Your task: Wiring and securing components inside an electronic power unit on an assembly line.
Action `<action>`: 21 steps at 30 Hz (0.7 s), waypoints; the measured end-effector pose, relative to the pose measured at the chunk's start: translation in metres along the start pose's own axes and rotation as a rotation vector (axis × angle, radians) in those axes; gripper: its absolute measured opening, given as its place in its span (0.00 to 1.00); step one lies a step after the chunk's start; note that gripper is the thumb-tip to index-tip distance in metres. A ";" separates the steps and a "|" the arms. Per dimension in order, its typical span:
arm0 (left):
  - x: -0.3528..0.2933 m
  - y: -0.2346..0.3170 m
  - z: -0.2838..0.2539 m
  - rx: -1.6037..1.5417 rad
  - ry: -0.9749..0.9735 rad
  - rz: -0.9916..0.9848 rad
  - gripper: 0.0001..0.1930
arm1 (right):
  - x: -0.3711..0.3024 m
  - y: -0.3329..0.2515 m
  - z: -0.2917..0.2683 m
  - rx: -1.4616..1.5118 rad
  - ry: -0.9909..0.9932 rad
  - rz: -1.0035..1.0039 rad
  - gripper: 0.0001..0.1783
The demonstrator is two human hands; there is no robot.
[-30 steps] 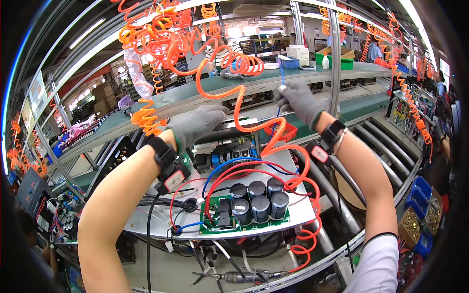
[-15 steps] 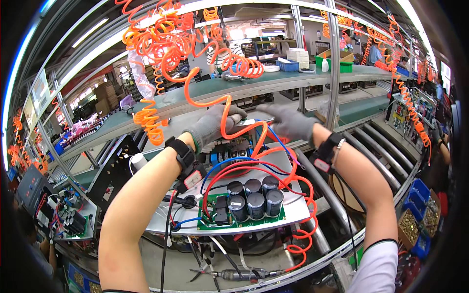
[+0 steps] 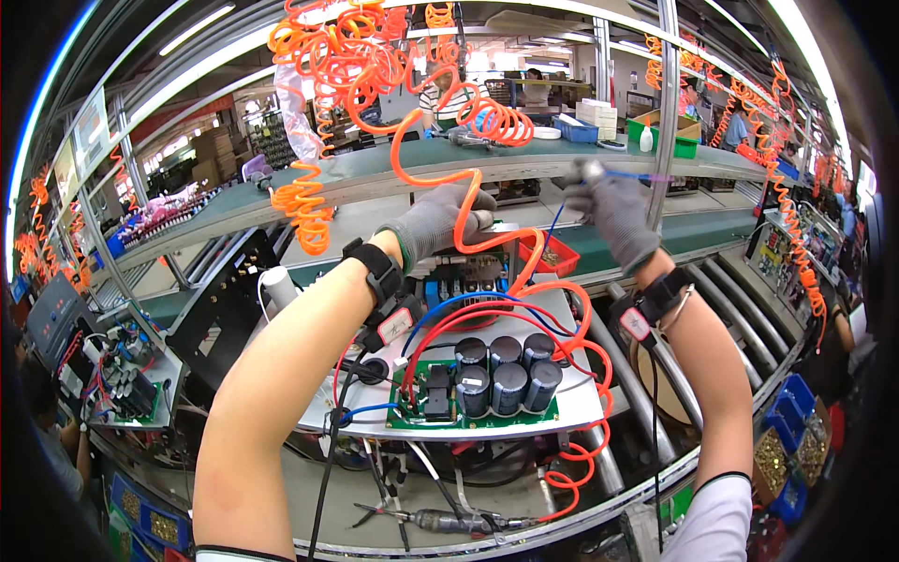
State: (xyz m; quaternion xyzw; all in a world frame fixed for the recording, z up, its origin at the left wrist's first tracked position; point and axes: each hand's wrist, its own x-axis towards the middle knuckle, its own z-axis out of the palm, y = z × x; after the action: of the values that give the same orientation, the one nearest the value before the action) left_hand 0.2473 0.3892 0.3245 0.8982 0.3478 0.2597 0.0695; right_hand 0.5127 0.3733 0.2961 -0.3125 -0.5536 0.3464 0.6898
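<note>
Your R hand (image 3: 609,211) pinches the blue wire (image 3: 637,176) near the metal post (image 3: 663,122); L hand (image 3: 435,223) well apart, can't tell its grip, behind orange hose (image 3: 462,217). Hose could snag wire if yanked.

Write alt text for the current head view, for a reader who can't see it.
The gray-gloved right hand is raised, holding a thin blue wire; the left hand, also gloved, is partly behind an orange hose. Nearer the viewer, six dark cylinders stand on a green circuit board atop a pale plate.
</note>
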 end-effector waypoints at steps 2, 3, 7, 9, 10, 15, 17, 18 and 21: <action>0.004 -0.005 -0.001 -0.050 -0.010 -0.019 0.18 | 0.006 -0.023 0.003 0.112 0.075 -0.163 0.16; 0.005 -0.005 0.000 -0.087 -0.022 -0.034 0.18 | 0.003 -0.027 0.003 0.105 0.078 -0.162 0.16; 0.003 0.000 0.001 -0.148 -0.002 -0.065 0.18 | -0.006 -0.030 0.003 -0.129 -0.022 -0.473 0.16; 0.000 -0.008 0.003 -0.169 0.019 -0.056 0.17 | -0.022 -0.038 0.007 -0.987 -0.339 -0.446 0.13; -0.001 -0.013 0.002 -0.194 0.037 -0.045 0.17 | -0.024 -0.036 0.007 -0.982 -0.341 -0.451 0.13; -0.002 -0.008 0.000 -0.204 0.024 -0.054 0.14 | -0.039 -0.018 0.002 -1.365 -0.572 -0.168 0.13; 0.001 -0.011 0.000 -0.181 0.019 -0.022 0.13 | -0.036 -0.013 0.015 -1.342 -0.575 -0.087 0.13; 0.001 -0.010 0.000 -0.179 0.016 -0.020 0.13 | -0.034 -0.012 0.021 -1.317 -0.584 -0.006 0.13; -0.003 -0.005 -0.004 -0.148 -0.014 -0.023 0.12 | -0.029 -0.009 0.036 -1.400 -0.606 -0.155 0.13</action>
State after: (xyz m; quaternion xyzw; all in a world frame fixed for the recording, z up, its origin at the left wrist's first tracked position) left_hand 0.2406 0.3906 0.3247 0.8884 0.3374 0.2774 0.1411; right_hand 0.4745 0.3462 0.2946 -0.5283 -0.8292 -0.0638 0.1712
